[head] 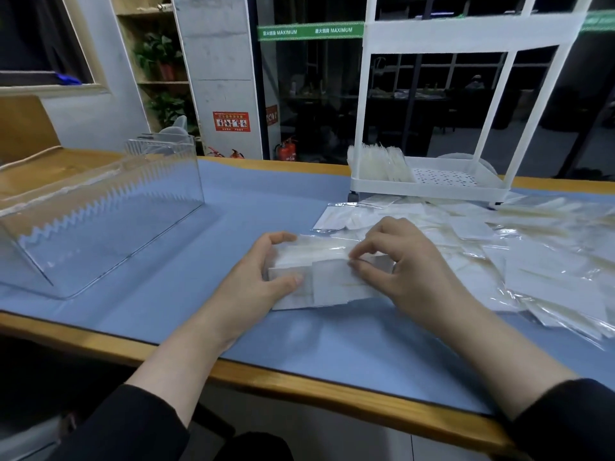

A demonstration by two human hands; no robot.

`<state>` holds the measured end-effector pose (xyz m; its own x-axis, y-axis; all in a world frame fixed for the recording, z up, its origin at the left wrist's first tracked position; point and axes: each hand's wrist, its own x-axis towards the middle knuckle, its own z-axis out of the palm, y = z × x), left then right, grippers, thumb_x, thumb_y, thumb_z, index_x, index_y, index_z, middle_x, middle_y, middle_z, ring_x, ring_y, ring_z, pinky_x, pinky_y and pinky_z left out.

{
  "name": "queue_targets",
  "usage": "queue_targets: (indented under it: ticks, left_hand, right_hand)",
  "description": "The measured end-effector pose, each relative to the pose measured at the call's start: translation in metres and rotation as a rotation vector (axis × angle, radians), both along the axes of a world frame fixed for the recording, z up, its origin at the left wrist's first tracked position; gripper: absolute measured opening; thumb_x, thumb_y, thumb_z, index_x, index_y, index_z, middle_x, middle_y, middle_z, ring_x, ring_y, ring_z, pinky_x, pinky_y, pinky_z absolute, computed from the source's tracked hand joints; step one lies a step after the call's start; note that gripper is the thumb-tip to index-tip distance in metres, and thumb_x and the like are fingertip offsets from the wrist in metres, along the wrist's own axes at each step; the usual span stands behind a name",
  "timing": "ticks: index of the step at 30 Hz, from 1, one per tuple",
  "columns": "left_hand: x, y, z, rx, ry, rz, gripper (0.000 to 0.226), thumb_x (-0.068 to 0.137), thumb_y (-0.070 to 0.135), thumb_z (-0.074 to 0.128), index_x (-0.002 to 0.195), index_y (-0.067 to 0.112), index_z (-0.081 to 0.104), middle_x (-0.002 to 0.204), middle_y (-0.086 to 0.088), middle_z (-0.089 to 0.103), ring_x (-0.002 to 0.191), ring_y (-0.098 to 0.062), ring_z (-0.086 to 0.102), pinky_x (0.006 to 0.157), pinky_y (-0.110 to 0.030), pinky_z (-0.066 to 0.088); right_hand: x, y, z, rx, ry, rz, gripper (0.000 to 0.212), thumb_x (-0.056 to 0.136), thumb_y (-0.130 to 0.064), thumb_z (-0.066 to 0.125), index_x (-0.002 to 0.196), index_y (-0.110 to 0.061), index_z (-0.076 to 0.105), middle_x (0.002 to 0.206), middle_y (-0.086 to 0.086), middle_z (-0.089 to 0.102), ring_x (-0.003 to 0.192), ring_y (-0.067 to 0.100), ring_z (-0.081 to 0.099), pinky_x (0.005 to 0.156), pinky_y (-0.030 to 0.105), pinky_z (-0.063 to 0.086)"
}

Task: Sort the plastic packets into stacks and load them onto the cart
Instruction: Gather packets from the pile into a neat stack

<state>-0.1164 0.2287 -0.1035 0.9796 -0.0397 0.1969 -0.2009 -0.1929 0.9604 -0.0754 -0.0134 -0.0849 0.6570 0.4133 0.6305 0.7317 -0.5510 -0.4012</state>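
Observation:
A small stack of white plastic packets [327,281] lies on the blue mat in front of me. My left hand [256,277] grips its left end, thumb on top and fingers curled over the far edge. My right hand [399,261] pinches the top packet near the stack's right side. Loose packets [532,261] lie spread in a heap to the right. At the back right stands the white cart [429,184], with several packets [376,164] upright in the left of its bottom tray.
A clear acrylic bin [100,207] lies on the mat at the left. The blue mat [266,201] covers a wooden table whose front edge [299,387] runs near my forearms. Behind the table are a pillar, shelves with plants and dark glass.

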Motion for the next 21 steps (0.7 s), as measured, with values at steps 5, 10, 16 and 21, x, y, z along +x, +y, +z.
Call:
queue_targets:
  ticks: [5, 10, 16, 21]
  left_hand:
    - [-0.003, -0.007, 0.004, 0.057, 0.007, 0.018, 0.05, 0.081, 0.019, 0.085, 0.118, 0.037, 0.057, 0.109, 0.006, 0.068, 0.086, 0.0, 0.069, 0.074, -0.015, 0.052]
    - [-0.003, -0.008, 0.004, 0.078, 0.02, -0.01, 0.038, 0.088, 0.0, 0.075, 0.112, 0.022, 0.054, 0.082, 0.019, 0.075, 0.074, 0.002, 0.068, 0.068, -0.012, 0.051]
    - [-0.004, -0.03, 0.01, -0.18, 0.009, 0.1, 0.026, 0.087, 0.035, 0.074, 0.108, 0.027, 0.061, 0.086, 0.015, 0.069, 0.079, -0.007, 0.065, 0.074, -0.028, 0.053]
    - [0.005, -0.046, 0.006, -0.182, -0.049, 0.531, 0.043, 0.096, 0.048, 0.061, 0.072, 0.012, 0.056, 0.061, 0.009, 0.05, 0.066, -0.018, 0.045, 0.061, -0.034, 0.037]
  right_hand:
    - [-0.002, 0.02, -0.009, 0.122, 0.115, -0.034, 0.033, 0.081, -0.024, 0.082, 0.1, -0.03, 0.056, 0.129, -0.012, 0.043, 0.129, 0.0, 0.039, 0.099, 0.006, 0.027]
    - [0.0, 0.02, -0.016, 0.374, 0.49, -0.074, 0.081, 0.066, -0.045, 0.09, 0.131, -0.049, 0.041, 0.123, -0.015, 0.055, 0.114, 0.005, 0.057, 0.097, 0.027, 0.048]
    - [-0.009, 0.02, -0.019, 0.279, 0.391, 0.016, 0.051, 0.079, -0.029, 0.083, 0.12, -0.045, 0.056, 0.111, -0.025, 0.061, 0.108, -0.001, 0.057, 0.092, 0.02, 0.044]
    - [-0.011, 0.016, -0.023, 0.189, 0.359, -0.001, 0.063, 0.077, -0.027, 0.085, 0.126, -0.045, 0.049, 0.121, -0.025, 0.049, 0.111, -0.008, 0.047, 0.089, 0.007, 0.036]
